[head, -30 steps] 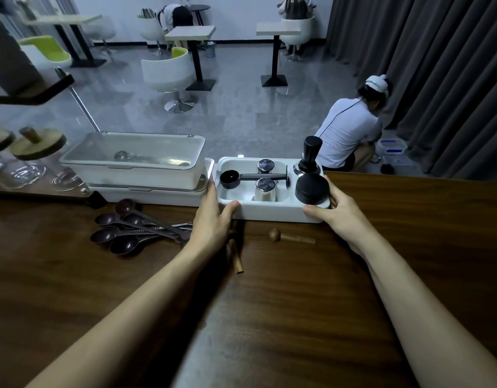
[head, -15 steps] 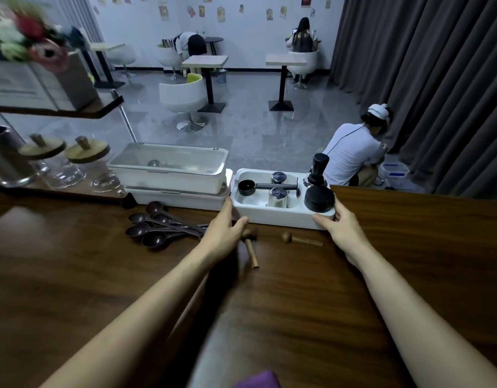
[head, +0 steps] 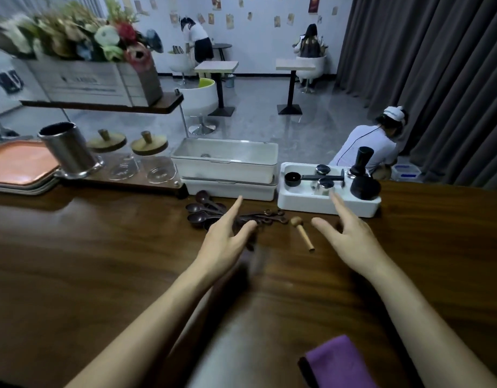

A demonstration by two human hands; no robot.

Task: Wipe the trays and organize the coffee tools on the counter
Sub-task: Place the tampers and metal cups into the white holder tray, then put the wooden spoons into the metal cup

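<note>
Wooden tool [head: 302, 233] lay between left hand [head: 224, 243] and right hand [head: 352, 242], both open, empty; probably best pinched mid-handle, then placed in white tray [head: 325, 210] at one o'clock.

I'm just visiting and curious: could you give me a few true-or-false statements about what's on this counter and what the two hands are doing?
1. The left hand and the right hand are both open and hold nothing. True.
2. The purple cloth is in the right hand. False: it lies untouched on the counter, near the person.
3. The black tamper stands at the right end of the white tray. True.
4. The dark spoons lie inside the white tray. False: they lie on the counter, left of the tray.
5. A small wooden stick lies on the counter between the hands. True.
</note>
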